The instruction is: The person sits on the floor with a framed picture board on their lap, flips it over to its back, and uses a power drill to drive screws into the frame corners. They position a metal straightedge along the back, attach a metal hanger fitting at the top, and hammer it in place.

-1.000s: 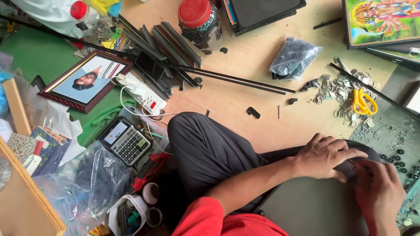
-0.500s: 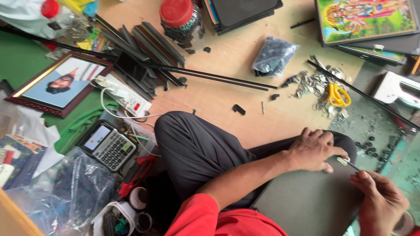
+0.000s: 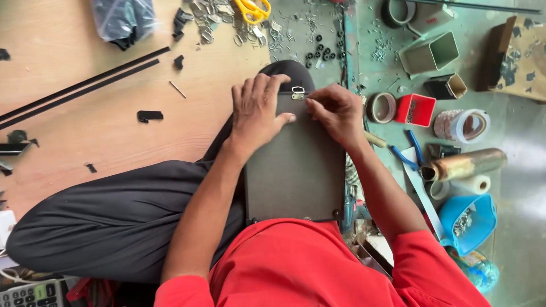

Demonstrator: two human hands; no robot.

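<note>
Hands point(image 3: 259, 111) shifted to board's point(image 3: 296, 170) top-edge hanger point(image 3: 298, 92).

A small picture-framing workshop, worked from the floor point(image 3: 85, 131). Long black frame strips point(image 3: 79, 91) lie at far left, yellow scissors point(image 3: 253, 8) and scattered metal clips point(image 3: 210, 23) at the far edge. On the right sit tape rolls point(image 3: 462, 125), a red box of small parts point(image 3: 416, 110), blue pliers point(image 3: 410, 152) and a blue tub of hardware point(image 3: 467, 223).

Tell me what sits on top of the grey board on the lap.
On the grey board: a small metal hanger at its top edge, left hand pressing flat, right hand pinching beside it. Anything under the palms is hidden.
</note>
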